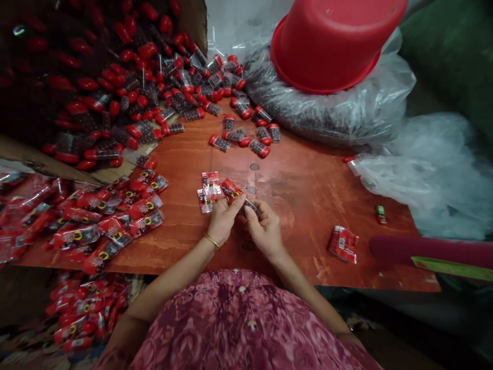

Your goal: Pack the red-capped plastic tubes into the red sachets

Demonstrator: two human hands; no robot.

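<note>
My left hand (222,220) is closed on a red printed sleeve (231,189), pinched between thumb and fingers. In my right hand (265,228) is a small clear bottle (251,206) with dark contents, one end against the sleeve. How far the bottle sits inside the sleeve is hidden by my fingers. Flat printed sleeves (208,192) lie on the table just beyond my left hand. Farther back, several loose red-capped bottles (258,148) of dark balls rest on the wood.
A tipped cardboard box (57,167) spills many red-capped bottles at left. Sleeved bottles (111,221) pile before it, with more below the table edge. A red tub (331,46) sits on a filled plastic bag (327,118). More sleeves (343,244) lie right, near a purple roll (400,252).
</note>
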